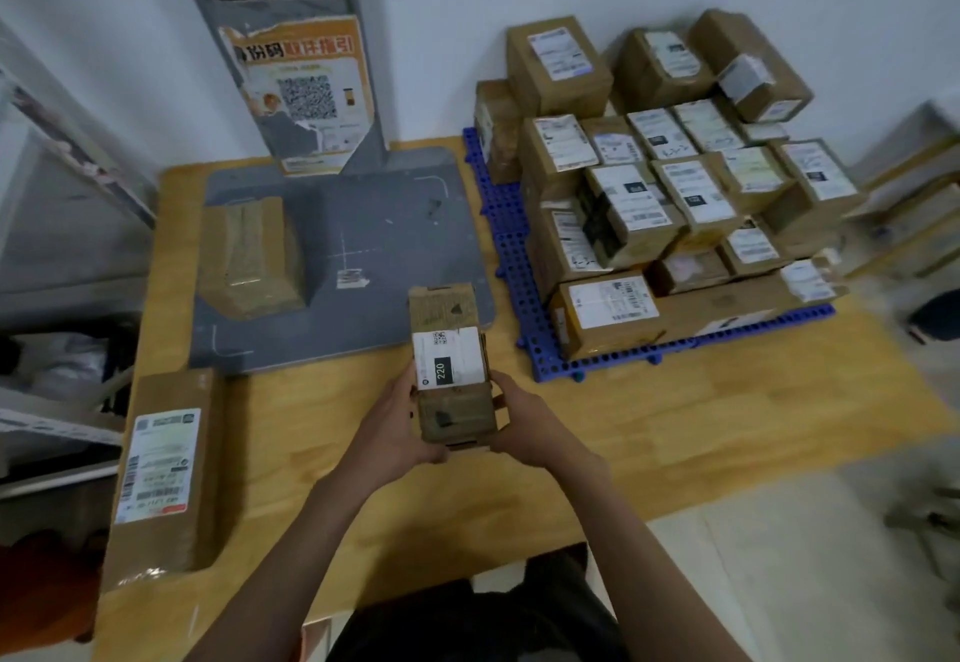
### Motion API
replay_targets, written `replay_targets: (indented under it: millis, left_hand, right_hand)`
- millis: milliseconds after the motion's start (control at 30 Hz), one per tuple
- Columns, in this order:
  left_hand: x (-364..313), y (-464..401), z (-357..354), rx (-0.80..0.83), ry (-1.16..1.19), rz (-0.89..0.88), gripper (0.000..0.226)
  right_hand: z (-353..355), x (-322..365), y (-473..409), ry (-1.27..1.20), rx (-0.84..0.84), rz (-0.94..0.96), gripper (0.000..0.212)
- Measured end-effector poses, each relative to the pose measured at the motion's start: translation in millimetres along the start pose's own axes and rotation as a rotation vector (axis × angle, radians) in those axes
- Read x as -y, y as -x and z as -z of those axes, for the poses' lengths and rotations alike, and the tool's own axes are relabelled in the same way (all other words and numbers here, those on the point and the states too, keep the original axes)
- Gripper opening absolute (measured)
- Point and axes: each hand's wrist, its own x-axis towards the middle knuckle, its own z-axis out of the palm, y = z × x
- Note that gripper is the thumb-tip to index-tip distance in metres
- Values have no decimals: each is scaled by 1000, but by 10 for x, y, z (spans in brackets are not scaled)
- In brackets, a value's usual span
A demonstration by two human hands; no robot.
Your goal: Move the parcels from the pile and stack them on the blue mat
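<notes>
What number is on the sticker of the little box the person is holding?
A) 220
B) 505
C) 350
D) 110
A: the white label on the small parcel, held between the left hand and the right hand, has a black patch that reads 220.

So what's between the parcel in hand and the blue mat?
Only bare wooden tabletop, in the head view, between the held parcel and the blue mat; the grey scanner plate's corner sits just behind.
</notes>
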Motion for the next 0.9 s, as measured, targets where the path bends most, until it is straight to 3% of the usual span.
replay_targets:
  millis: [433, 900]
  left_hand:
    - [-1133, -133, -731, -120, -73, -41, 123]
    - [-2295, -408, -1752, -94, -97, -80, 126]
  right_hand:
    - [1188, -685, 375, -75, -39, 187, 90]
    - [2439, -1722, 730, -101, -71, 251, 92]
